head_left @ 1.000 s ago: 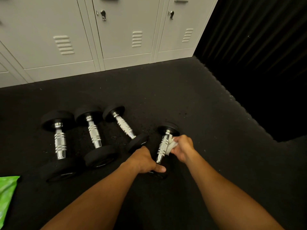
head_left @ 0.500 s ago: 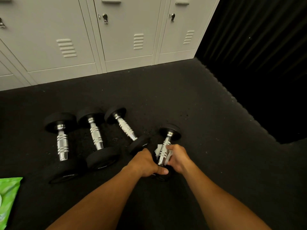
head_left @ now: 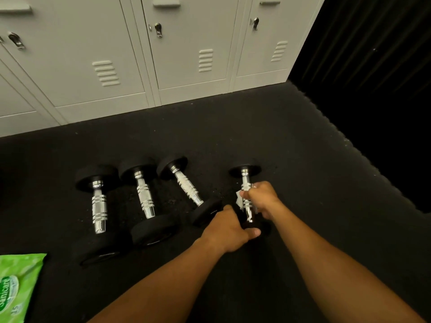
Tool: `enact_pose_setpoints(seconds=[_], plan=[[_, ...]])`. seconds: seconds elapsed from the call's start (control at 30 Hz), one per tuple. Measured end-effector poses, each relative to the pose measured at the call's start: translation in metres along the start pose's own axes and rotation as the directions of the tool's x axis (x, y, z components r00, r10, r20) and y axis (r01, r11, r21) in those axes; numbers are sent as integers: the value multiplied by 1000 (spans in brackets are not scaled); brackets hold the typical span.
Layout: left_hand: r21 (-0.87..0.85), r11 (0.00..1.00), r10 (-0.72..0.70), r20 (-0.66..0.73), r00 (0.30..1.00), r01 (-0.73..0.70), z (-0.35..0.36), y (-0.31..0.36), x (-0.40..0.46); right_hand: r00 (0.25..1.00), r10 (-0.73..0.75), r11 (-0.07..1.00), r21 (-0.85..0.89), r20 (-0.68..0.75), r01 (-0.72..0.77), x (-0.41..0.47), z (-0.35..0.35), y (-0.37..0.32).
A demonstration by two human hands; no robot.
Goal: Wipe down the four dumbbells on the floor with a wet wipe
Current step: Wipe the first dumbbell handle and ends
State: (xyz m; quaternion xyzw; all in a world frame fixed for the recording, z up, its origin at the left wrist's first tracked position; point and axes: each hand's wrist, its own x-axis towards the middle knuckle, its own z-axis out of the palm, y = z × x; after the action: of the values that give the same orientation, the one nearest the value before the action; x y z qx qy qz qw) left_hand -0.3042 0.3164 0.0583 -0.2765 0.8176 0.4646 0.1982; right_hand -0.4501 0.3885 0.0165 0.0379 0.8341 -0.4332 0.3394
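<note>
Several black dumbbells with chrome handles lie on the dark rubber floor. Three lie side by side: the left dumbbell [head_left: 99, 207], the second dumbbell [head_left: 144, 199] and the third dumbbell [head_left: 186, 187]. The rightmost dumbbell [head_left: 245, 180] lies apart from them. My left hand [head_left: 229, 229] grips its near black end. My right hand [head_left: 262, 198] is closed around its chrome handle with a white wet wipe [head_left: 239, 200] pressed against the metal; only a corner of the wipe shows.
A green wet-wipe pack [head_left: 16, 287] lies on the floor at the lower left. Grey lockers [head_left: 186, 54] line the far side of the floor. A black ribbed wall [head_left: 373, 66] bounds the right side.
My right hand slid toward me along the handle, then back up to its middle, with the wipe. My left hand has kept its grip on the near end.
</note>
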Motion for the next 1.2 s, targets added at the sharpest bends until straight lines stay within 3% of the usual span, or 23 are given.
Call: enact_pose_setpoints(seconds=[0.2, 0.3, 0.4, 0.63, 0.87, 1.2], plan=[[-67, 994, 68, -193, 979, -82, -40, -1, 15, 995, -89, 978, -191, -34, 80, 37, 6, -47], [-149, 987, -6, -367, 930, -53, -73, -13, 24, 995, -97, 962, -260, -39, 83, 53, 13, -61], [-236, 971, -149, -451, 880, 44, -98, -34, 35, 995, -95, 953, -293, -34, 81, 62, 20, -70], [-316, 899, -409, -361, 838, 303, -103, -69, 62, 998, -62, 945, -321, 3, 59, 72, 35, -69], [-535, 802, -451, -250, 857, 266, -87, -75, 79, 999, -43, 958, -284, 25, 48, 73, 26, -67], [-639, 725, -464, -178, 868, 257, -64, -69, 86, 996, -88, 963, -259, -31, 77, 56, 14, -63]])
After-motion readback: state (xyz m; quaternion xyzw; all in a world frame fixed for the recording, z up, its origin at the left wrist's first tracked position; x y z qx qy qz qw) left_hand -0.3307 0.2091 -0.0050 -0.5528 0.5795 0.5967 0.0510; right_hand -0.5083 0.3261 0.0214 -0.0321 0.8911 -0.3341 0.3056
